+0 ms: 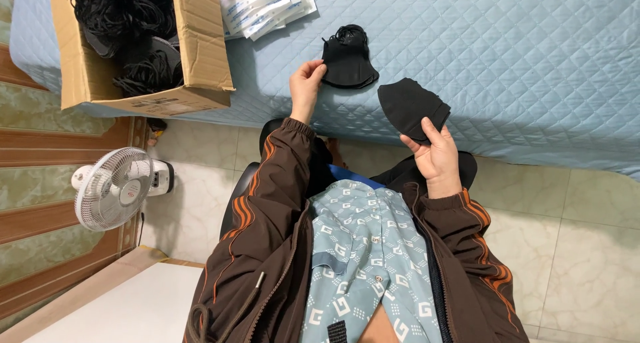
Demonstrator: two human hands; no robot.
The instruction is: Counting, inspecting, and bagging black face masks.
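— Brown jacket (pixel 267 250) and patterned shirt (pixel 360 263) sat closest to us, with a small white fan (pixel 113 186) on the tiled floor at our left.

— Noted. And the hands?

— Our right hand (pixel 437 158) was raised just short of the bed edge. Its thumb and fingers were pinched on the lower corner of a folded black mask (pixel 408 106), which stood up over the blue quilted cover (pixel 520 56).

— And the left?

— Our left hand (pixel 305 83) reached further. Its fingertips were closed on the near edge of a stack of black masks (pixel 347 60) that lay flat on the cover. The stack and the single mask were near each other but apart.

— Which step did we judge it to be?

— Mid-handling: one mask was in the air and the stack was steadied. We judged that any next move called for keeping the stack pinned so that only one piece moved.

— Beyond that?

— White packets (pixel 263 6) lay further up the cover. At far left, a cardboard box (pixel 200 43) held more black pieces; we could not make out their exact kind.
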